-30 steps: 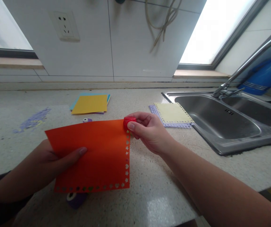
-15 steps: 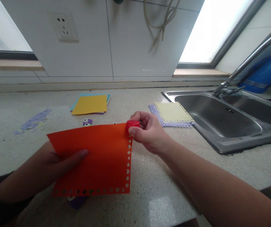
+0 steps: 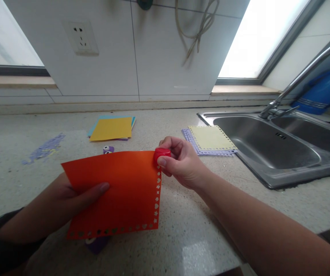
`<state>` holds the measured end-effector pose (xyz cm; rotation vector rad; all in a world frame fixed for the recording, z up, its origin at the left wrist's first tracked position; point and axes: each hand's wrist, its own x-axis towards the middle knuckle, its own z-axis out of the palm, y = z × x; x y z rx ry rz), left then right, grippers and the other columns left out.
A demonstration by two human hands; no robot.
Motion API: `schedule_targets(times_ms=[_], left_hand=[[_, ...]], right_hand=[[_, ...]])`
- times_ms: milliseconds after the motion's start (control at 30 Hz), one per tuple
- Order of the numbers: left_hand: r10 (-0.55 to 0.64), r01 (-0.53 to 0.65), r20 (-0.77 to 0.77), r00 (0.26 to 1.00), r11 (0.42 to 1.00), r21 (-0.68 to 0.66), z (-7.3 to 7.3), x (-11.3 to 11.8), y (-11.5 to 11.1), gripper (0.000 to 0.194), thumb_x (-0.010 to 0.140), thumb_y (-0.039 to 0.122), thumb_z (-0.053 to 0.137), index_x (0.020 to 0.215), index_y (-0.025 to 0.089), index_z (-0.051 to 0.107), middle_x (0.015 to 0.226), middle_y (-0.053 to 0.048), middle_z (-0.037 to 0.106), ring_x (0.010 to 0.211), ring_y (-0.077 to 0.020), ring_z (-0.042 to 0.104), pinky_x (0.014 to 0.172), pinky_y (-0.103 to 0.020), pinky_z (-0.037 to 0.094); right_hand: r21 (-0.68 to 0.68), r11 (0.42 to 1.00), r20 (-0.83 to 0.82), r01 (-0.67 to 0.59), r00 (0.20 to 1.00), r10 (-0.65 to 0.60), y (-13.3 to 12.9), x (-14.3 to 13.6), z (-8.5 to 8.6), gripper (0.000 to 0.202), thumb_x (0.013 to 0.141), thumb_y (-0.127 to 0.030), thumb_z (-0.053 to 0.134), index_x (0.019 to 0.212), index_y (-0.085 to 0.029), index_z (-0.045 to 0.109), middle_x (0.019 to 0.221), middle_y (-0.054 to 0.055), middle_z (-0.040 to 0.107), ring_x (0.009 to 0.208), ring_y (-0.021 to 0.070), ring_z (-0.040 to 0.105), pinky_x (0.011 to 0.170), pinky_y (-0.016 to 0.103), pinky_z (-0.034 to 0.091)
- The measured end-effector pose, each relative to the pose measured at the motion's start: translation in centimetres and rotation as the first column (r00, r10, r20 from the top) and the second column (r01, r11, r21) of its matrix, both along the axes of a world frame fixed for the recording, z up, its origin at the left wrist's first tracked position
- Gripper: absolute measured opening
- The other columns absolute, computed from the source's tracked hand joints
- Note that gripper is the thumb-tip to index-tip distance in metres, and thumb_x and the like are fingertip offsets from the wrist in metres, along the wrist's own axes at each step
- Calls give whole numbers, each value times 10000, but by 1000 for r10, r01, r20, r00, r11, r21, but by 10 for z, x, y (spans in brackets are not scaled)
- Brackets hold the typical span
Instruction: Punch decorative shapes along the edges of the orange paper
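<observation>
An orange sheet of paper (image 3: 127, 188) is held up above the counter, tilted toward me. Small hearts, stars and flowers are cut through it along the right and bottom edges. My left hand (image 3: 75, 199) grips its left side, thumb on the front and fingers hidden behind. Between thumb and fingers of my right hand (image 3: 179, 161) is a small red craft punch (image 3: 161, 154), set over the sheet's top right corner. Purple objects with eye-like spots, one beyond the sheet (image 3: 109, 149) and one below it (image 3: 97, 244), are partly covered.
Coloured paper, yellow on top (image 3: 111, 128), lies at the back left. A pale yellow punched sheet (image 3: 210, 137) rests on purple ones beside the steel sink (image 3: 256, 142). Purple and yellow paper bits (image 3: 45, 148) are scattered at left. A faucet (image 3: 297, 76) rises behind the sink.
The view has shifted slightly. The orange sheet's lower edge has tilted up a little at the right. Both hands keep their hold, and the red punch stays at the top right corner.
</observation>
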<state>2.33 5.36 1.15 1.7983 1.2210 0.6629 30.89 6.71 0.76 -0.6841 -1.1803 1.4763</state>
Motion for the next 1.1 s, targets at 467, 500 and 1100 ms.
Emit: schedule_targets(times_ms=[467, 500, 1100], left_hand=[[56, -56, -18, 998, 998, -9, 3, -2, 5, 403, 873, 546, 690, 1133, 252, 779, 1191, -80, 788, 1000, -300, 756, 893, -378, 627], [58, -59, -4, 998, 998, -13, 2, -3, 5, 400, 872, 537, 695, 1144, 256, 776, 1198, -79, 787, 1004, -300, 756, 902, -387, 625], [188, -140, 262, 946, 972, -191, -3, -3, 15, 458, 841, 482, 772, 1199, 198, 738, 1127, -121, 804, 963, -314, 775, 815, -420, 655]], right_hand=[[29, 989, -27, 143, 989, -142, 16, 19, 4, 180, 802, -347, 773, 845, -188, 698, 785, 2, 668, 641, 132, 622, 590, 295, 505], [36, 987, 22, 160, 987, -161, 18, 20, 3, 194, 805, -361, 774, 854, -190, 698, 806, 8, 676, 669, 138, 629, 616, 303, 510], [275, 943, 902, 187, 289, -321, 35, 31, -9, 301, 950, -423, 631, 978, -177, 801, 963, 139, 786, 831, 245, 687, 727, 357, 472]])
